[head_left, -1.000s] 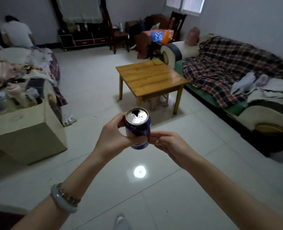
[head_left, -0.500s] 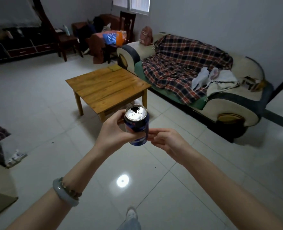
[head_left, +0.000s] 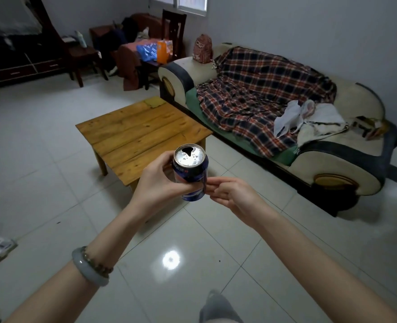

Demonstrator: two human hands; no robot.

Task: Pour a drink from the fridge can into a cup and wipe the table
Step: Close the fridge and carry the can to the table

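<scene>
Gripping the opened can [head_left: 190, 176] upright in mid-air, the left hand [head_left: 160, 185] has its fingers clamped round it, over the tiled floor [head_left: 53, 183] near the wooden worktop [head_left: 134, 129]. The right hand [head_left: 234, 197] touches the can's lower side, thumb and forefinger together; whether they pinch anything cannot be told.

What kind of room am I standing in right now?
Likely a home living room: a sofa draped with a plaid blanket, a low wooden table in front of it, and a dark chair below the window.
</scene>
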